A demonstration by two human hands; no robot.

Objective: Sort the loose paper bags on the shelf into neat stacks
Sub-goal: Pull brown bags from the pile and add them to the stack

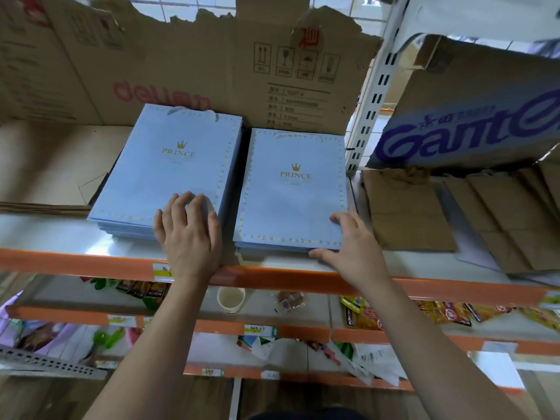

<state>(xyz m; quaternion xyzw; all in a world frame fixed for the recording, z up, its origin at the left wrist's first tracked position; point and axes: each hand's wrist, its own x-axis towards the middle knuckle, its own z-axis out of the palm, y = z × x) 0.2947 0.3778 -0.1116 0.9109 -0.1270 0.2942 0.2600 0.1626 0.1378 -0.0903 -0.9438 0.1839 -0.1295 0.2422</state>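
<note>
Two stacks of light blue paper bags with a gold crown and "PRINCE" lie flat side by side on the white shelf [75, 237]. The left stack [169, 171] is thicker and sits slightly turned. My left hand [188, 231] rests palm down on its near right corner, fingers together. The right stack [295, 195] lies straight. My right hand [348, 247] is at its near right corner, thumb along the front edge and fingers on the right side, spread apart.
Flattened brown paper bags [424, 213] lie on the shelf to the right, under a tilted cardboard box [472, 122]. Torn brown cardboard [212, 65] stands behind the stacks. More flat cardboard [45, 189] lies at left. An orange rail [272, 277] edges the shelf; snack shelves lie below.
</note>
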